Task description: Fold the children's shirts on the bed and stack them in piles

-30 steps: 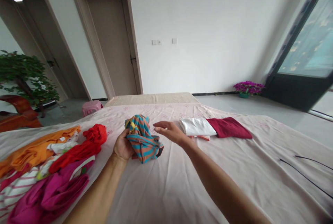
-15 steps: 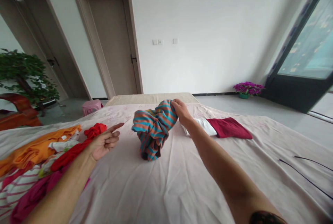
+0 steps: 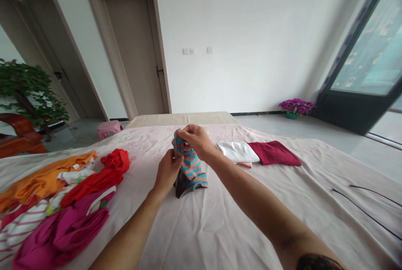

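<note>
A crumpled garment (image 3: pixel 192 168) with teal and orange stripes hangs from my hands over the middle of the bed, its lower end at the sheet. My right hand (image 3: pixel 198 141) pinches its top edge between thumb and fingers. Just below and to the left, my left hand (image 3: pixel 168 168) is closed on the garment's left side; part of its grip is hidden. Folds hide what kind of clothing it is.
On the left lies a loose heap: an orange garment (image 3: pixel 53 178), a red one (image 3: pixel 109 167) and a magenta one (image 3: pixel 63 232). Folded white cloth (image 3: pixel 237 151) and dark red cloth (image 3: pixel 274 153) lie to the right. Thin black cords (image 3: pixel 361 209) are at the right edge.
My left hand has moved right from above the heap and taken hold of the striped garment. My right hand has shifted left with the garment, which now hangs lower and straighter.
</note>
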{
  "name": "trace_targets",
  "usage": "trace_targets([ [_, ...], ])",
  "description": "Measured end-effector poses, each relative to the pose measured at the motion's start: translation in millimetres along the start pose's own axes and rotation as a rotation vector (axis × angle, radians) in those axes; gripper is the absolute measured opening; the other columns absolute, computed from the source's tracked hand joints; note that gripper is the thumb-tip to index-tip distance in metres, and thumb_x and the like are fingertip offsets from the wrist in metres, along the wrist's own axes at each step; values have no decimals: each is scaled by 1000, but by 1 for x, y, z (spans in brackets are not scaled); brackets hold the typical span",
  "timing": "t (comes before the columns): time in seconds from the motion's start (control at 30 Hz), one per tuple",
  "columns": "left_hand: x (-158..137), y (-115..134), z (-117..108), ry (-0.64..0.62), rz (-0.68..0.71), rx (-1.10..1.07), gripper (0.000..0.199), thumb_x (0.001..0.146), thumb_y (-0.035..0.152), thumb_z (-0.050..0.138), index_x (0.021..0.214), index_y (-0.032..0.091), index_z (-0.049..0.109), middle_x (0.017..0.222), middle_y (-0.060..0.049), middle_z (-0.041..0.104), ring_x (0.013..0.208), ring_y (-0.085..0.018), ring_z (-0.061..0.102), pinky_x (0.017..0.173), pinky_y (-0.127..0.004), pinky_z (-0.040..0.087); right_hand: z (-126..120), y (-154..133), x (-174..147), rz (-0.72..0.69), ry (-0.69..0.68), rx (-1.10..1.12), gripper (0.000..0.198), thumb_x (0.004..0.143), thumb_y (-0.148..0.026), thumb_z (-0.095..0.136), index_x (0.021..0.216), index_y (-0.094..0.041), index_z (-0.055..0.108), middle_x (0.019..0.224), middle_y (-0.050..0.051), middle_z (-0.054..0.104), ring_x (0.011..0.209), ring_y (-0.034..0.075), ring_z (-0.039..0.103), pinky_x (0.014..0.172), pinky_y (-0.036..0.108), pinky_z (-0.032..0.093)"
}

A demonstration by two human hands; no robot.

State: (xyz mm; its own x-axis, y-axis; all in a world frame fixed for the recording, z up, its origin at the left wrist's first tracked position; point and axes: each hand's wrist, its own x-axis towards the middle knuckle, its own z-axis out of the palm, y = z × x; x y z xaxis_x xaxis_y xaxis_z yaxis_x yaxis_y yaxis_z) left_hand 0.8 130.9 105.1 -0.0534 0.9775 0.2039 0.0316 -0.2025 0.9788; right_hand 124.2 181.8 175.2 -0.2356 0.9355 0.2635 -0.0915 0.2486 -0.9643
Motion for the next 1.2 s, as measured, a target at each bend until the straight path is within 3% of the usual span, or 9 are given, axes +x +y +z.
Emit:
trace_targets([
  [0.1,12,-10,-17,14,44,-20,18,75,27,72,90,18,70,88,-6,73,88,-24,66,76,-28,49,-21,0,8,-50,111,-128,33,78,-48,66,72,-18,54,59,1,61,51,12,58,43,21,49],
  [0.23,7,-1,-37,-255,-59,-147,23,77,27,71,97,15,73,93,-7,74,88,-23,68,78,-29,51,-54,10,23,-87,262,-218,32,81,-49,65,74,-18,55,55,-1,58,45,11,55,40,21,46],
  [0.33,0,0,-35,-350,-148,-295,22,80,28,69,98,15,71,93,-7,74,82,-21,69,77,-31,53,-56,24,20,79,122,-101,35,84,-51,61,77,-18,56,56,-1,57,44,11,53,41,21,46],
  [0.5,-7,-20,-26,-263,-140,-476,19,79,19,65,97,17,71,98,-5,74,89,-18,69,82,-29,52,-37,52,-7,247,-51,48,36,85,-51,62,93,-16,62,80,4,67,60,11,59,52,22,47],
  [0.7,-12,-32,-25,-229,-209,-448,20,72,18,64,90,15,72,92,-6,74,93,-22,67,82,-31,51,-18,71,-23,236,-127,21,39,68,-24,78,103,-16,62,71,-2,65,57,10,57,54,21,43],
  [0.9,-14,-49,-38,-211,-198,-432,16,70,18,62,83,18,72,85,-5,71,88,-23,64,78,-31,49,-26,58,-26,182,-11,166,35,72,-28,70,105,-19,59,70,-4,60,66,12,63,61,23,46],
  [1.07,-15,-39,-44,-249,-91,-124,13,65,16,60,52,18,57,55,2,53,59,-14,46,61,-26,37,-21,69,-28,86,-236,-328,17,70,-33,73,76,-17,67,64,-2,60,62,11,53,57,23,38],
  [1.13,-16,-32,-43,-327,-40,-38,18,66,17,57,49,18,52,53,2,48,56,-13,40,58,-26,34,-21,70,-27,76,-199,-386,14,70,-29,70,67,-18,64,58,-3,55,58,10,49,55,23,35],
  [1.2,-18,-33,-44,-391,-11,11,18,68,18,53,50,18,53,53,2,47,56,-13,39,58,-27,32,-24,67,-24,149,-88,-227,14,73,-30,65,66,-18,60,57,-3,53,55,10,47,54,22,36],
])
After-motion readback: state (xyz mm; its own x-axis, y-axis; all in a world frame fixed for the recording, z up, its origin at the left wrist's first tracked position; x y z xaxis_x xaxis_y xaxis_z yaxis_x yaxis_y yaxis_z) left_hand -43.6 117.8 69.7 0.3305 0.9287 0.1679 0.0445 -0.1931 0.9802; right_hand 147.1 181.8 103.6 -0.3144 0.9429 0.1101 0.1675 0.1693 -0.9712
